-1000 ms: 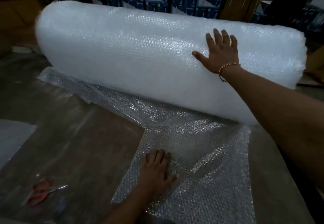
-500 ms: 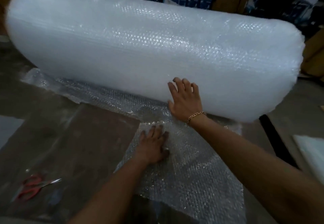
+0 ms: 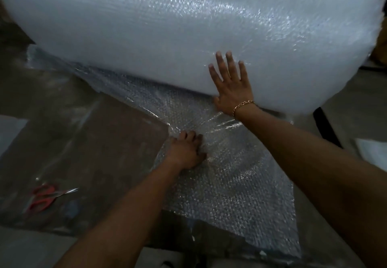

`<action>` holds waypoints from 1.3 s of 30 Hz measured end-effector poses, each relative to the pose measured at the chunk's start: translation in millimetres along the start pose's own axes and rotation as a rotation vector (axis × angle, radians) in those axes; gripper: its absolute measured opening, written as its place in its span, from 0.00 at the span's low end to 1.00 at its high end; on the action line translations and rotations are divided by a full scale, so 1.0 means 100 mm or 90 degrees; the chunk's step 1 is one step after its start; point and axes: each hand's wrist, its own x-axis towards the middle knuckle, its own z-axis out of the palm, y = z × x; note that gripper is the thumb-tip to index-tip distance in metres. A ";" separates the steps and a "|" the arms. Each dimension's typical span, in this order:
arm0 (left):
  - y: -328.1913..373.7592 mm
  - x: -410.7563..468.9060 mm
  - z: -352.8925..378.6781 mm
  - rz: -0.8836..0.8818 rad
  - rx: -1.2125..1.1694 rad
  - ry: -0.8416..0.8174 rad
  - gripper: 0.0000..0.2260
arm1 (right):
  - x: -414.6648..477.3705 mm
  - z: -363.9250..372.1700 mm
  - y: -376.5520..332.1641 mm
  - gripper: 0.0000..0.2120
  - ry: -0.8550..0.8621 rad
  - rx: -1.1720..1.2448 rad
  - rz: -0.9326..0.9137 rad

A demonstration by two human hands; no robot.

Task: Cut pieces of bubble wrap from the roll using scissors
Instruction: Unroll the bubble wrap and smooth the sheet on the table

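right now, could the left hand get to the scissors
Probably yes. The scissors lie in the open, left of the left hand, with nothing visible between them. The hand would first have to leave the unrolled sheet it rests on.

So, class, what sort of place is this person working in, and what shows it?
Probably a packing or storage area: a very large bubble wrap roll, its unrolled sheet spread over a hard floor, and red-handled scissors lying loose to the left.

Left hand (image 3: 185, 152) on sheet (image 3: 240, 184) beside roll (image 3: 167, 26)
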 end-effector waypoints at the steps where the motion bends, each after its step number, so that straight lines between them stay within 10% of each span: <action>1: -0.01 0.01 0.01 -0.001 -0.005 0.003 0.35 | 0.03 0.00 0.02 0.49 -0.004 -0.007 -0.001; 39: 0.07 -0.65 0.41 -0.018 -0.046 0.001 0.44 | 0.11 -0.21 0.23 0.43 -0.045 0.005 -0.033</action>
